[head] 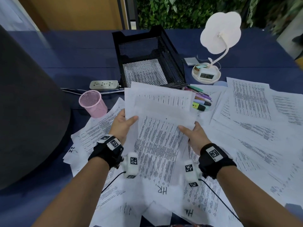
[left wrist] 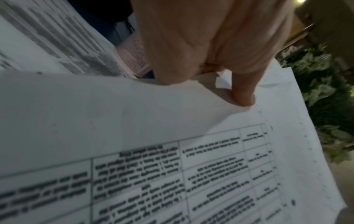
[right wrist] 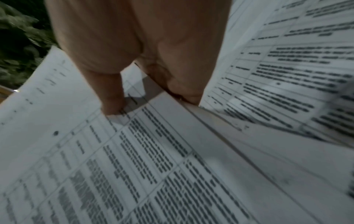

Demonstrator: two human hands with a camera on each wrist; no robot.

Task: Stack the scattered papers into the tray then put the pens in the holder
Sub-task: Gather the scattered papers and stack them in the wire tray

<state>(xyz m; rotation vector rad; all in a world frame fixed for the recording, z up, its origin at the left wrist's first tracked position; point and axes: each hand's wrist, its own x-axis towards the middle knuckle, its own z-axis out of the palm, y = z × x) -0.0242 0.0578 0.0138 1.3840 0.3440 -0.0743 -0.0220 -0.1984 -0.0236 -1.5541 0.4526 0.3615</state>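
A large dark rounded object (head: 24,112) fills the far left of the dark blue table (head: 73,51). To its right a pink mesh holder (head: 93,103) stands upright, open at the top, with a white power strip (head: 104,84) just behind it. The left hand (head: 122,124) pinches the near left edge of a held sheaf of papers (head: 159,104), thumb on top. The sheaf is raised above the scattered papers (head: 246,128), its long axis running from the person toward the black mesh tray (head: 147,53), whose near edge is partly hidden behind the sheaf's far edge. One printed sheet is seen lying inside the tray. The right hand (head: 194,136) pinches the near right edge, thumb likewise on top. Just past the sheaf's right edge a cluster of pens (head: 200,99) lies on loose sheets, pointing roughly right. A white lamp (head: 221,33) stands farther right, behind it.

In the left wrist view the left thumb is seen pressed on a sheet printed with a table (left wrist: 172,174), and the holder's rim (left wrist: 134,60) shows behind the fingers; fingers beneath the paper are hidden. In the right wrist view the right thumb is seen on a gridded page (right wrist: 134,166).
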